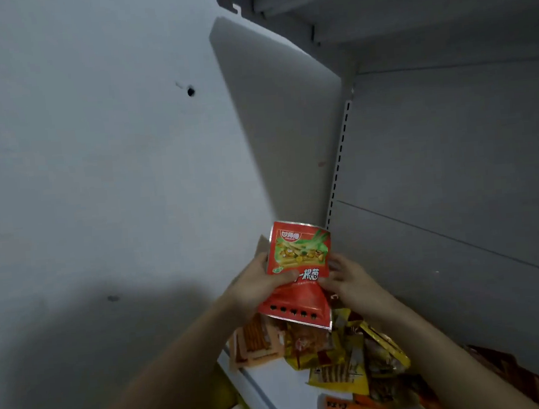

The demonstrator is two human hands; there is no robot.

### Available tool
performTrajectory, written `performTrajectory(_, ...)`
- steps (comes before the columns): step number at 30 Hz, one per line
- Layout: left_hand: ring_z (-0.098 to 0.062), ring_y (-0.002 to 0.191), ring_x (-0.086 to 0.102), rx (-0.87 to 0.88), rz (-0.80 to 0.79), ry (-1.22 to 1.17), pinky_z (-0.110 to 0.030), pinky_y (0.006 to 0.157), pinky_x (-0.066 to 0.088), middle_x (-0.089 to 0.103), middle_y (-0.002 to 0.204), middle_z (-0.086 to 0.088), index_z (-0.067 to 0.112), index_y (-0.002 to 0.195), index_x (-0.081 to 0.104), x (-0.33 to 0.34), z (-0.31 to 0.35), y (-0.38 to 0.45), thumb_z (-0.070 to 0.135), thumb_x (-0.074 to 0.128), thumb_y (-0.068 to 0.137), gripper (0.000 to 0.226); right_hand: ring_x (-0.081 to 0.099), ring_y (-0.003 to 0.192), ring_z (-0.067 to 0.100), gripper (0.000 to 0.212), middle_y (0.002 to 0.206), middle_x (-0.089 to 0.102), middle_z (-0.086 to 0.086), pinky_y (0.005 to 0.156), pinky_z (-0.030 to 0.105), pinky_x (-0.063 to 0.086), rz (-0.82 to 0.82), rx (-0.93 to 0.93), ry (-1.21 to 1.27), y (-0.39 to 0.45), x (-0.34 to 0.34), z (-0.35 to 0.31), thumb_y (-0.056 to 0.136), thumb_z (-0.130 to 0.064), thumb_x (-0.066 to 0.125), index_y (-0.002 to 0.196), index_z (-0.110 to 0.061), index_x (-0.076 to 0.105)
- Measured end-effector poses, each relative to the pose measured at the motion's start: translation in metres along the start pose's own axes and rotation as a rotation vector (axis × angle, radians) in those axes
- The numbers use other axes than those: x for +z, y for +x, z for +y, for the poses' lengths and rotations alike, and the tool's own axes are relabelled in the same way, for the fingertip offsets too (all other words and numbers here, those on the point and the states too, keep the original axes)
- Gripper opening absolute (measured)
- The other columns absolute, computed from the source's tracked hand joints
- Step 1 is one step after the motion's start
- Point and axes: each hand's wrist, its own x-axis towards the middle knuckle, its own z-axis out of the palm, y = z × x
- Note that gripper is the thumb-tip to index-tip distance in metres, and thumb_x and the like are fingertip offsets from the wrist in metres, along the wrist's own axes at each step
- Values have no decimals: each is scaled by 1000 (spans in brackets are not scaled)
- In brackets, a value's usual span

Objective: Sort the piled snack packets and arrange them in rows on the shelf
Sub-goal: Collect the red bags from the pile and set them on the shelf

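Above piled packets (344,356), red packet (295,266) held

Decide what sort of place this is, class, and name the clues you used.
Probably a shop or stockroom: a white metal shelf unit with a slotted upright, snack packets piled on the shelf, and both hands holding up a red packet.

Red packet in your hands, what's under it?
Below the red packet, orange packets and yellow packets lie piled on the shelf. Whatever lies deeper is covered.
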Motion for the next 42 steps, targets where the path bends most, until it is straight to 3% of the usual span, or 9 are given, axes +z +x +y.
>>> performTrajectory(5, -26, 94, 75, -13, 173, 22, -55, 92, 56, 76, 107, 1, 33, 122, 58, -18, -22, 8, 39, 84, 75, 54, 62, 86, 19, 26, 111, 67, 11, 68, 25, 47, 198, -15, -499, 65, -14, 12, 101, -15, 50, 122, -6, 62)
performTrajectory(9, -25, 87, 76, -32, 231, 59, -55, 90, 57, 78, 99, 3, 35, 112, 61, -20, -39, 14, 33, 80, 83, 35, 59, 88, 21, 14, 97, 65, 4, 70, 26, 40, 75, 24, -802, 91, -10, 37, 97, -23, 55, 86, -15, 62)
performTrajectory(17, -25, 79, 77, -106, 250, 135, -52, 82, 61, 76, 100, -2, 27, 118, 55, -28, -52, 33, 28, 72, 90, 32, 66, 94, 27, 33, 111, 69, 9, 73, 29, 50, 3, 133, -992, 129, -13, 70, 94, -39, 56, 111, -12, 62)
performTrajectory(21, -22, 91, 75, -17, 217, 218, -49, 83, 61, 69, 117, 0, 29, 132, 44, -36, -57, 47, 31, 75, 89, 53, 62, 88, 21, 22, 109, 68, 7, 70, 26, 44, 50, 238, -974, 144, -19, 68, 97, -26, 55, 110, -12, 65)
performTrajectory(25, -20, 107, 70, 159, 136, 267, -42, 79, 62, 50, 140, 8, 59, 146, 15, -40, -57, 50, 31, 70, 92, 82, 55, 82, 20, 15, 100, 64, 8, 70, 26, 41, 104, 223, -987, 146, -22, 59, 95, -20, 55, 102, -11, 65)
performTrajectory(30, -9, 87, 74, 111, 153, 311, -37, 74, 64, 65, 124, 4, 45, 124, 60, -28, -39, 37, 28, 53, 104, 27, 59, 70, 24, 13, 83, 66, 8, 56, 32, 45, 464, -13, -693, 141, -35, 34, 93, -19, 59, 81, -14, 58)
performTrajectory(33, -7, 82, 74, 99, 179, 246, -37, 77, 63, 67, 113, 7, 38, 120, 66, -19, -20, 37, 26, 48, 106, 25, 65, 70, 27, 15, 77, 65, 4, 55, 34, 50, 611, -142, -525, 131, -48, 4, 94, -17, 59, 79, -16, 58)
performTrajectory(37, 6, 73, 68, 160, 158, 154, -20, 68, 60, 64, 116, 6, 27, 131, 62, 8, 4, 36, 23, 45, 107, 29, 63, 81, 19, 10, 89, 65, 3, 63, 26, 47, 647, -271, -435, 98, -58, -31, 95, -17, 61, 87, -10, 63)
performTrajectory(42, 4, 99, 60, 301, 22, 158, -8, 74, 48, 55, 114, 23, 37, 126, 61, 49, 24, 36, 43, 62, 96, 31, 62, 64, 14, 12, 80, 66, -2, 52, 17, 41, 539, -217, -394, 35, -56, -43, 94, -18, 61, 86, -11, 65)
